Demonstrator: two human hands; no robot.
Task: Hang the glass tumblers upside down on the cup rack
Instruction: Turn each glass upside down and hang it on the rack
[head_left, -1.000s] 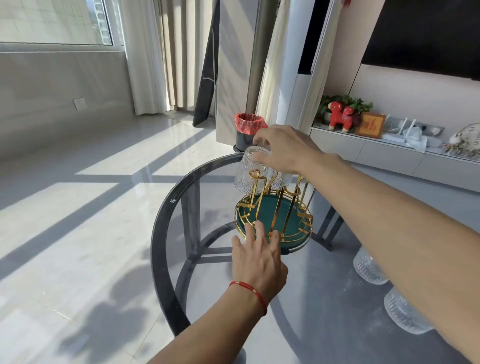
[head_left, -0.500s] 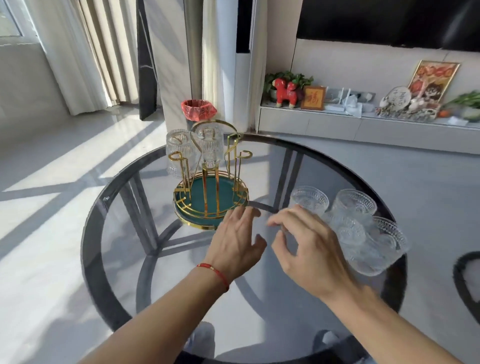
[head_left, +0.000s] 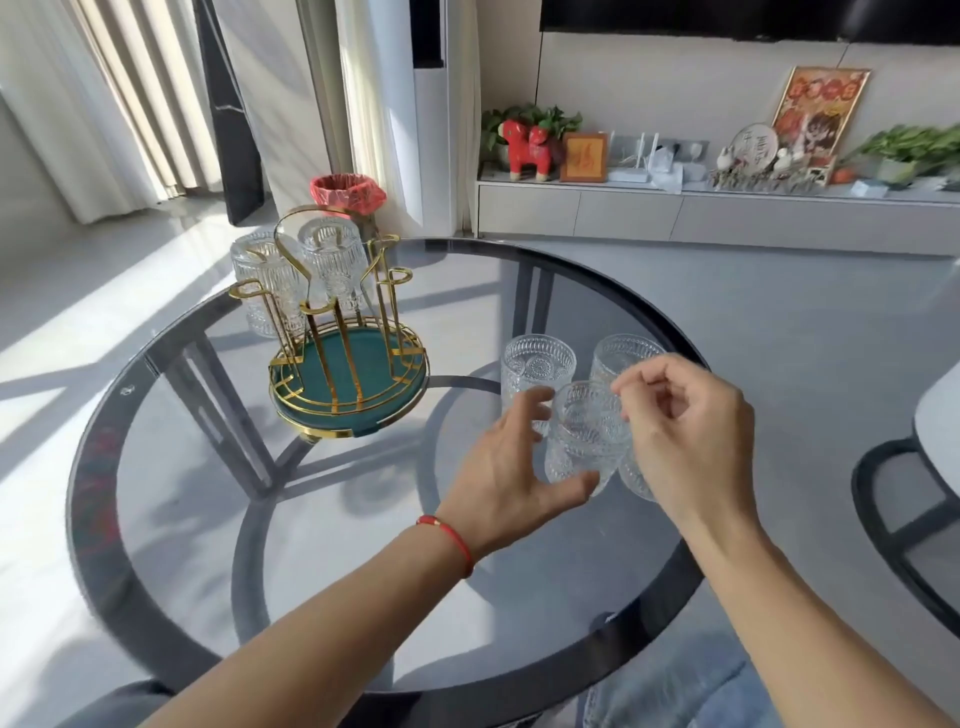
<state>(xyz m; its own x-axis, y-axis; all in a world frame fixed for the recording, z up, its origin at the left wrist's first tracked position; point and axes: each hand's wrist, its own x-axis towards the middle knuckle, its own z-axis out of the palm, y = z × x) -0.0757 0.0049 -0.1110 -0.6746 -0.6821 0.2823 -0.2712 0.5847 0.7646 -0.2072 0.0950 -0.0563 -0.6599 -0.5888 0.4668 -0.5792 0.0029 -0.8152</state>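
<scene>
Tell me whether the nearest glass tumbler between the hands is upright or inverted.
Upright: the ribbed clear glass tumbler has its open rim facing up.

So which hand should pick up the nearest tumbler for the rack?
Left, probably. The left hand is open around the nearest tumbler, thumb and fingers on either side. The right hand sits over its rim, fingers curled, holding nothing.

Right hand (head_left: 691, 436) hides most of a fourth ribbed clear glass tumbler (head_left: 635, 475); white round seat (head_left: 937, 415) cut off at right edge.
</scene>
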